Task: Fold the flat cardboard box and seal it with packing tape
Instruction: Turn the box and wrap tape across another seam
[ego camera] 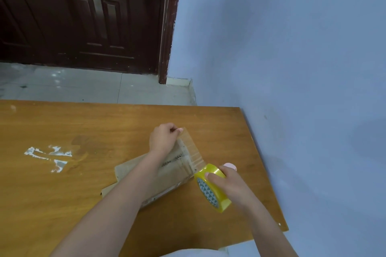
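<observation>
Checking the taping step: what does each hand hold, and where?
Left hand pinches the free end of the tape strip; right hand grips the tape roll around its outer rim.

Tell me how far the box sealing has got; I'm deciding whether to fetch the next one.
Done: the cardboard box looks folded on the table. In hand: the left hand pinches the strip of tape pulled over the box; the right hand grips the tape roll. Left: press it down and cut it.
</observation>
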`<state>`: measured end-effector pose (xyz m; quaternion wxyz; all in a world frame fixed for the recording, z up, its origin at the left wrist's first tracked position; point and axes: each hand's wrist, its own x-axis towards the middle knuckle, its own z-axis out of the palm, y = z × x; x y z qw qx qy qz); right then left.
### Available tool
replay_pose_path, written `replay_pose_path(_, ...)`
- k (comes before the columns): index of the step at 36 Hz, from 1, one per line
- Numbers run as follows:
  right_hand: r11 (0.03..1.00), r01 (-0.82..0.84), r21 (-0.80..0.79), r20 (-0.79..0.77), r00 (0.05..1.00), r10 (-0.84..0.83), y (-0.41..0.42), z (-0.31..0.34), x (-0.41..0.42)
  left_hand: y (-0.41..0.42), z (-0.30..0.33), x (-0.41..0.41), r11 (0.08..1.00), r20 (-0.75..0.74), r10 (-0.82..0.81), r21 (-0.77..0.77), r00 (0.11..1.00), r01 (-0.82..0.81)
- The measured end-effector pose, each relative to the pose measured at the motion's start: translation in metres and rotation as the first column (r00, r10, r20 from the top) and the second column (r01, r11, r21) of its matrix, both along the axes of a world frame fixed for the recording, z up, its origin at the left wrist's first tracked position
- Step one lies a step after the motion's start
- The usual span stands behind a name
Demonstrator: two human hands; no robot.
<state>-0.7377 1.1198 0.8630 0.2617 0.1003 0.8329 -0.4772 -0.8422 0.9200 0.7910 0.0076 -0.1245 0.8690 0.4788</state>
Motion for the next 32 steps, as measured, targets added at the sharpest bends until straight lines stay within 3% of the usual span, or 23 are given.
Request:
replay_pose_path(9, 0.997, 0.055, -0.054, 0.034, 0.998, -0.053, 0.000, -0.009, 0.002, -0.003, 0.002, -0.013, 0.999, 0.095, -0.032, 0.023, 0.995, 0.030)
replay_pose_path(17, 0.987, 0.113, -0.113, 0.034, 0.993, -0.110, 0.001, -0.006, 0.005, -0.008, -0.002, -0.019, 0.984, 0.167, -0.028, 0.178, 0.986, -0.002)
replay_pose_path(27, 0.985, 0.132, -0.111, 0.000, 0.991, -0.133, -0.003, -0.003, 0.004, -0.003, 0.001, -0.014, 0.997, 0.154, -0.044, 0.072, 0.987, 0.033)
replay_pose_path(32, 0.991, 0.114, -0.074, -0.012, 0.993, -0.115, -0.002, -0.002, 0.001, 0.000, -0.004, -0.014, 0.996, 0.146, -0.033, 0.091, 0.989, 0.020)
